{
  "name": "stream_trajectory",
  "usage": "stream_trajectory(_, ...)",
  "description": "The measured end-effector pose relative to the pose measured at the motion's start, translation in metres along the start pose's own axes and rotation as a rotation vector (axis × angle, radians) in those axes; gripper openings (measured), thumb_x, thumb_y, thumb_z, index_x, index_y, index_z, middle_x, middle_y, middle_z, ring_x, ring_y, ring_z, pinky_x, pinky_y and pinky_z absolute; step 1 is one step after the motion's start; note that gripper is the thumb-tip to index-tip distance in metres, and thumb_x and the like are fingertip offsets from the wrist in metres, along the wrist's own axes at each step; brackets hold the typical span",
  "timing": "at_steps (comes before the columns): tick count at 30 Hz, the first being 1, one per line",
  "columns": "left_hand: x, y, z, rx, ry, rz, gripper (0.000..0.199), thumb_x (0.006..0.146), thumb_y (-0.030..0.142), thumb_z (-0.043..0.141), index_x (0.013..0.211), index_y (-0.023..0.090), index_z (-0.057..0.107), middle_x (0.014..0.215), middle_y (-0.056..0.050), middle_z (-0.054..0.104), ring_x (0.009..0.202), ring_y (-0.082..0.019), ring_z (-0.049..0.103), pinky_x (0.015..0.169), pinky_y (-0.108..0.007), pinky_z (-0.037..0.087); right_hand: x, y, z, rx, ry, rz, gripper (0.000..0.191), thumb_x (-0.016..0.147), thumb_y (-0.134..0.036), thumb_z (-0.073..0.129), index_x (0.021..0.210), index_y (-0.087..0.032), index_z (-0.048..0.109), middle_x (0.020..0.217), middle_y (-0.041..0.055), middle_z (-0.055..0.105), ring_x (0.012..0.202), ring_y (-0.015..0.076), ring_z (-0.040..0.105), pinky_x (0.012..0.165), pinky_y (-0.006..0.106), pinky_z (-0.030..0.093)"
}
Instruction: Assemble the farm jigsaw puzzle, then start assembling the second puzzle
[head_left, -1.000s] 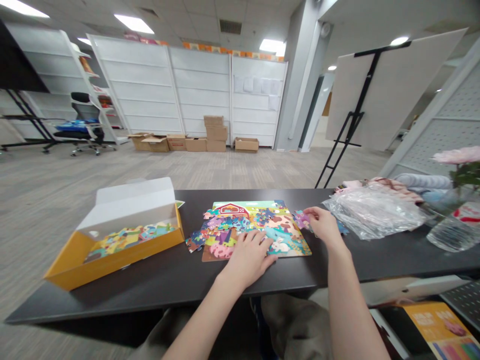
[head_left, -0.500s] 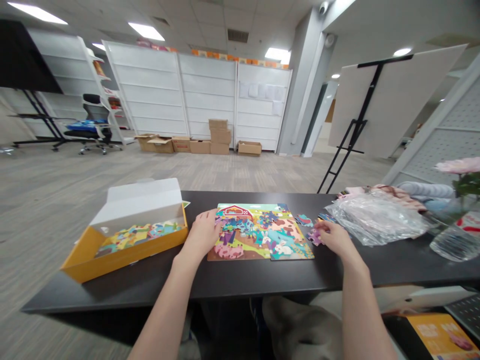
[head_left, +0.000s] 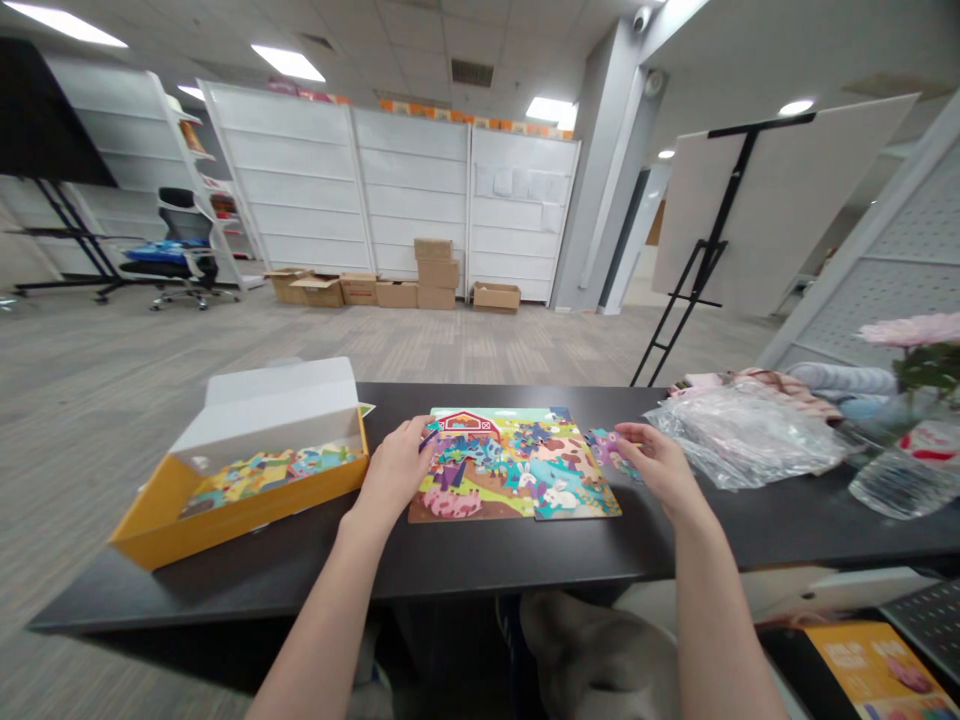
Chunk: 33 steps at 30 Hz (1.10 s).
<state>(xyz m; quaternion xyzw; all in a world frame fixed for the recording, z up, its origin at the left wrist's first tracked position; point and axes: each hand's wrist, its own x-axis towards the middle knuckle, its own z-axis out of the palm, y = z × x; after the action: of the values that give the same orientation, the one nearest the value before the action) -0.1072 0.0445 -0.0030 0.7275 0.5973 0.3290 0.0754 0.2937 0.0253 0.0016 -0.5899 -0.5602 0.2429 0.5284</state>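
While the left hand [head_left: 394,468] rests open, holding nothing visible, on the left edge of the farm jigsaw [head_left: 517,480], mid-way along the far edge of the dark tabletop [head_left: 675,540], the right hand [head_left: 656,465] sits at loose purple pieces [head_left: 611,448] (pinching or not, cannot tell). Looks part-built; open spots near the top seem to call for those pieces.

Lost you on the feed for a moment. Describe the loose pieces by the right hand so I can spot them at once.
On the black table, find the farm jigsaw puzzle with the red barn. Just off its right edge, at the fingertips of the right hand, lies a small cluster of loose purple-and-blue pieces. They sit apart from the board, between it and the crumpled clear plastic bag.
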Motion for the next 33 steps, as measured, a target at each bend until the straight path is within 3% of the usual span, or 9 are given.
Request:
stream_trajectory(5,0.002,0.006,-0.001,-0.441,0.046,-0.106,0.026,0.082,0.034,0.068,0.102,0.018,0.071,0.093,-0.007,0.075,0.083,-0.024,0.072,0.076,-0.034,0.058,-0.009,-0.031,0.036,0.176,-0.117,0.015,0.044,0.069,-0.051,0.079,0.096,-0.018,0.071,0.090,0.0080,0.073,0.078,0.0201,0.067,0.070,0.033,0.054)
stream_trajectory(9,-0.002,0.027,-0.003,-0.870,0.013,-0.237,0.042,0.068,0.044,0.084,0.096,0.016,0.069,0.086,-0.006,0.074,0.076,-0.021,0.072,0.068,-0.031,0.059,-0.017,-0.052,0.065,0.324,-0.292,0.038,0.040,0.072,-0.048,0.079,0.099,-0.020,0.070,0.083,0.0025,0.070,0.073,0.0170,0.067,0.070,0.031,0.054)
stream_trajectory(14,-0.009,0.054,0.001,-1.221,-0.078,-0.386,0.047,0.061,0.039,0.090,0.089,0.015,0.062,0.088,-0.003,0.072,0.075,-0.014,0.070,0.064,-0.023,0.059,-0.028,-0.068,0.101,0.393,-0.439,0.031,0.037,0.070,-0.041,0.083,0.097,-0.020,0.070,0.084,0.0014,0.070,0.074,0.0153,0.068,0.072,0.031,0.056)
stream_trajectory(19,-0.009,0.057,0.004,-1.297,-0.105,-0.420,0.044,0.065,0.037,0.090,0.087,0.015,0.058,0.084,-0.004,0.073,0.073,-0.014,0.070,0.065,-0.026,0.060,-0.038,-0.075,0.129,0.401,-0.564,0.027,0.034,0.070,-0.037,0.083,0.095,-0.020,0.068,0.081,0.0013,0.071,0.071,0.0166,0.069,0.065,0.029,0.055)
stream_trajectory(26,-0.012,0.053,-0.001,-1.300,-0.082,-0.427,0.048,0.064,0.041,0.089,0.090,0.017,0.057,0.077,-0.003,0.073,0.067,-0.015,0.071,0.060,-0.025,0.058,-0.037,-0.077,0.147,0.377,-0.465,-0.025,0.029,0.070,-0.036,0.081,0.091,-0.019,0.068,0.079,0.0019,0.069,0.070,0.0162,0.067,0.068,0.031,0.055)
stream_trajectory(33,-0.015,0.054,0.001,-1.253,-0.043,-0.425,0.049,0.062,0.044,0.089,0.087,0.017,0.057,0.070,-0.001,0.070,0.058,-0.013,0.066,0.052,-0.022,0.053,-0.041,-0.077,0.154,0.323,-0.468,-0.030,0.028,0.071,-0.037,0.080,0.089,-0.020,0.067,0.083,0.0017,0.069,0.070,0.0152,0.066,0.066,0.029,0.055)
